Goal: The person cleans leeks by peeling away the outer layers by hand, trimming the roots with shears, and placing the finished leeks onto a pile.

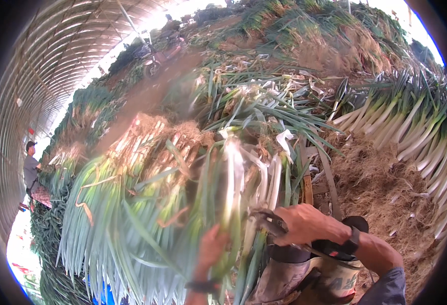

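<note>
My left hand (213,249), smeared by motion, is closed round the green leaves of a long green onion (232,175). Its white stem stands up from the hand and is blurred too. My right hand (302,223) grips a dark hand tool (269,221) with its end pointing left, close to the onion stalks. What kind of tool it is I cannot make out. Left of my hands lies a thick pile of unpeeled green onions (127,203), roots up and leaves hanging down toward me. Several cleaner white stalks (274,180) stand just beyond the tool.
At right, peeled green onions (386,122) lie in a row beside a heap of brown roots and peelings (376,188). Torn leaves (264,101) cover the area ahead. A person (32,170) stands at far left under the arched roof (40,66). Farther back is a motorbike (155,63).
</note>
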Demonstrator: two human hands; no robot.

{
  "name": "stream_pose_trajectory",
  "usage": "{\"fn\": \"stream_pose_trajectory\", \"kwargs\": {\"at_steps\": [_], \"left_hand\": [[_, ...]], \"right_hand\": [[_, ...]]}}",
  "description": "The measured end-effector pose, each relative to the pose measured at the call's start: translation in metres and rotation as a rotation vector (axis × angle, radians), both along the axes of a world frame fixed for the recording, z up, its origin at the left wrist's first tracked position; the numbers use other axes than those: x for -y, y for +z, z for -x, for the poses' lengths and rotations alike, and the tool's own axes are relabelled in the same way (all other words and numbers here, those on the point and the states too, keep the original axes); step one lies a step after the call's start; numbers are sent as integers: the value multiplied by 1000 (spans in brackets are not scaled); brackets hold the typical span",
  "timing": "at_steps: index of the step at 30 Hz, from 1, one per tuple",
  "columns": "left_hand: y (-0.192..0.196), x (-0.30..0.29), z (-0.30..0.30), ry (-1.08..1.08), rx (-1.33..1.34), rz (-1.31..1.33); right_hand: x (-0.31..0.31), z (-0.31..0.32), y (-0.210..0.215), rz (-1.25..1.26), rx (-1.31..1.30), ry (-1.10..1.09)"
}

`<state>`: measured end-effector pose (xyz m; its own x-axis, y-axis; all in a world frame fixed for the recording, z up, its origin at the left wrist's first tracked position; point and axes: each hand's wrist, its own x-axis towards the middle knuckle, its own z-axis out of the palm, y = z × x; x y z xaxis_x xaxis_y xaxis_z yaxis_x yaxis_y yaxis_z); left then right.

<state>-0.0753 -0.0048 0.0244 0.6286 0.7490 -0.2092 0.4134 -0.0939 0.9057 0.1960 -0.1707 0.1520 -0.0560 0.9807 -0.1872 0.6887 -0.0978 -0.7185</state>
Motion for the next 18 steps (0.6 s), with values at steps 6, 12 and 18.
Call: {"fn": "stream_pose_trajectory", "kwargs": {"at_steps": [6, 12, 18], "left_hand": [[43, -6, -32, 11, -56, -189], [-8, 34, -66, -261, -298, -391], [-53, 48, -7, -4, -274, -630]], "right_hand": [[46, 1, 18, -151, 131, -185], [58, 0, 33, -172, 119, -209], [22, 17, 2, -58, 155, 14]]}}
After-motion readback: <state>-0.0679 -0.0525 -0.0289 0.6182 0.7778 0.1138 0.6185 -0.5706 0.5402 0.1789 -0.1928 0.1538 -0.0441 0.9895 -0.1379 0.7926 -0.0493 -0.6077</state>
